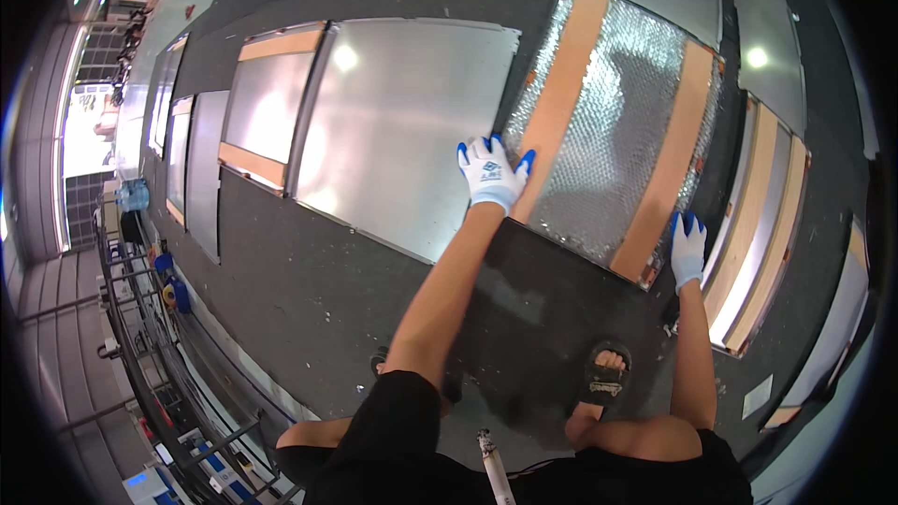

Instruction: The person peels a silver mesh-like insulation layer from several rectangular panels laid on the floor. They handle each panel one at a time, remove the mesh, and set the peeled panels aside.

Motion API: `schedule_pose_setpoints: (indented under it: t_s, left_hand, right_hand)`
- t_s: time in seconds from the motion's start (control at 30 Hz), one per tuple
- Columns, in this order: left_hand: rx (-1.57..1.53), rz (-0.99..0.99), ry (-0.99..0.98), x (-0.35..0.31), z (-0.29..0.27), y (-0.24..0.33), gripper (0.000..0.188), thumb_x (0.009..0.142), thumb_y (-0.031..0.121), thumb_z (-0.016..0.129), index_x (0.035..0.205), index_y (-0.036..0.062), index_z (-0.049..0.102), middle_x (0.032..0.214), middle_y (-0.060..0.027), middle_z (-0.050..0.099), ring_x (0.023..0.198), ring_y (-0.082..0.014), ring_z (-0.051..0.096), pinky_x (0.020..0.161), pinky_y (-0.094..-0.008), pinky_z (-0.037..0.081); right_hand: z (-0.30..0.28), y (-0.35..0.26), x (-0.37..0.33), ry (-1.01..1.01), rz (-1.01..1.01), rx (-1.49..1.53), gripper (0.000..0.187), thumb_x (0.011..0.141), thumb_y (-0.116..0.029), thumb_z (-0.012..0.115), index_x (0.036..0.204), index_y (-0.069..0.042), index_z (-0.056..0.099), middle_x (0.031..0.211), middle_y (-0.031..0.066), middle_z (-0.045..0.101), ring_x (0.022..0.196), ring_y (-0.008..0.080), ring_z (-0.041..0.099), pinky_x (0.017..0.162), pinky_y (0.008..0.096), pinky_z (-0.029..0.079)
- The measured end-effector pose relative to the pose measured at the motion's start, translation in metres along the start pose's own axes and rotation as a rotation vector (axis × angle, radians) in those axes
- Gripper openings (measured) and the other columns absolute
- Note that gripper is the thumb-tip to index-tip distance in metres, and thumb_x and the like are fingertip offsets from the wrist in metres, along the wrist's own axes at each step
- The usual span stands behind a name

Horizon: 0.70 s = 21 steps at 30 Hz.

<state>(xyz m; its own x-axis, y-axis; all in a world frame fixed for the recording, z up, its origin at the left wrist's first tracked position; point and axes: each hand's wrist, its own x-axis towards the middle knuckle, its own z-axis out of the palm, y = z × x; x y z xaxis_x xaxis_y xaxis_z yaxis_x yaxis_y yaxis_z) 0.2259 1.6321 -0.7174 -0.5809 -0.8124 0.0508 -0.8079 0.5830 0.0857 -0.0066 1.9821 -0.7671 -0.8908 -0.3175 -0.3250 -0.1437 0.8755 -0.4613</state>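
Observation:
A flat panel covered in silvery bubble foil (636, 75) lies in front of me, with two tan strips running along it. My left hand (491, 175), in a white glove with blue fingertips, is at the panel's left edge beside the left tan strip (569, 65). Its fingers are spread. At the near right corner is my right hand (688, 251), gloved alike, fingers stretched out and a little apart along the edge, close to the right tan strip (662, 168). I cannot tell how firmly either hand touches the panel.
A bare metal sheet (402, 122) lies left of the panel, with a strip-edged panel (267, 112) beyond it. To the right is another panel with pale strips (758, 224). A dark metal rack (140, 337) stands along the left. A cigarette (496, 472) juts up at the lower edge.

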Motion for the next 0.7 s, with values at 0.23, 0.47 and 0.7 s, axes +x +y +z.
schedule_pose_setpoints:
  t_s: [0.23,0.47,0.7]
  left_hand:
    - [-0.148,-0.156,-0.056,0.017,0.024,0.011,0.065,0.096,0.063,0.051,0.116,0.0041,0.069,0.130,-0.0211,0.059,0.131,-0.0398,0.048,0.119,-0.0617,0.019]
    - [-0.888,-0.221,-0.105,-0.005,0.003,-0.013,0.068,0.097,0.051,0.064,0.131,-0.0068,0.055,0.129,-0.0231,0.059,0.120,-0.0391,0.057,0.103,-0.0439,0.046]
    - [-1.469,-0.621,-0.996,-0.003,-0.030,-0.046,0.062,0.100,0.055,0.061,0.136,0.0043,0.060,0.127,-0.0098,0.069,0.106,-0.0207,0.070,0.095,-0.0359,0.057]
  right_hand:
    - [-0.017,-0.002,-0.004,-0.165,0.214,0.759,0.058,0.099,-0.041,0.066,0.146,-0.008,0.055,0.125,0.0014,0.064,0.107,0.0119,0.057,0.090,0.0275,0.045]
    - [-0.039,-0.003,0.007,-0.149,0.326,1.350,0.053,0.104,-0.043,0.059,0.138,-0.002,0.061,0.128,0.0061,0.068,0.114,0.0138,0.064,0.103,0.0310,0.049]
    - [-0.043,0.036,-0.027,0.012,0.059,0.707,0.060,0.112,-0.046,0.039,0.146,0.001,0.051,0.128,0.0119,0.067,0.114,0.0212,0.064,0.100,0.0339,0.051]
